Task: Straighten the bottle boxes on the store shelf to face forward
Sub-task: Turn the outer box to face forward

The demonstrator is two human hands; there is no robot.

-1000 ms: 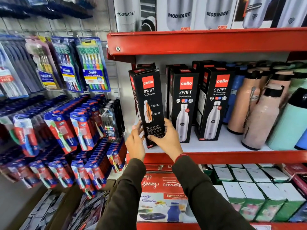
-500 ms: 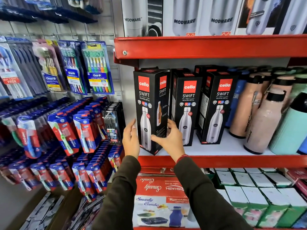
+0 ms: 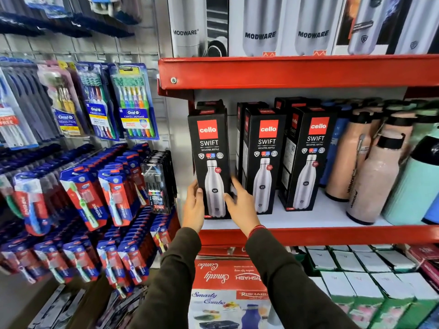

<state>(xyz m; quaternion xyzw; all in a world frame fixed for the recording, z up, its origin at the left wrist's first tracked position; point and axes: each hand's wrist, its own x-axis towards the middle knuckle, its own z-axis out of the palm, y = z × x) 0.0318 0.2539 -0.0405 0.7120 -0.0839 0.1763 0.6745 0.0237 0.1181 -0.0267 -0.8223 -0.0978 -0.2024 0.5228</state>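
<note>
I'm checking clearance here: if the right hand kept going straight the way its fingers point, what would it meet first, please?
Most likely the leftmost Cello box: the right hand angles up-left at its lower right edge, possibly already touching; blur hides contact.

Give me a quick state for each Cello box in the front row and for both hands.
Leftmost Cello box: upright, front panel facing forward, held low between both hands.
Middle Cello box: upright on the shelf, turned slightly, side panel showing.
Right Cello box: upright on the shelf, turned slightly, side panel showing.
Left hand: on the leftmost box's left edge.
Right hand: fingers at the box's lower right, blurred.
</note>
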